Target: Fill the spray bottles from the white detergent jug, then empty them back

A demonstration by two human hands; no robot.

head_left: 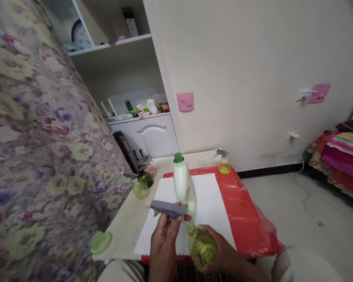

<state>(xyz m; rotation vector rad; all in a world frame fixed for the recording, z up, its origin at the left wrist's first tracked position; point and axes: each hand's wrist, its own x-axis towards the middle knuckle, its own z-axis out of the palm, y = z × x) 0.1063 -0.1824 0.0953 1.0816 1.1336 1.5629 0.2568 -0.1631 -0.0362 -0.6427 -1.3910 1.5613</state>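
Note:
My left hand grips a grey spray nozzle with a trigger, held above the table's front part. In my right hand is a yellow-green ribbed glass bottle, its neck bare and leaning toward the nozzle. The two parts are apart, though close; any dip tube under the nozzle is hard to make out. Just beyond them stands a tall pale green bottle with a green spout and no cap on it. A light green cap lies at the table's left front corner.
Several spray bottles stand around: a yellow one at the back right, a yellow-green one and a dark green bottle at the left. White paper lies over a red plastic sheet. A floral curtain borders the left side.

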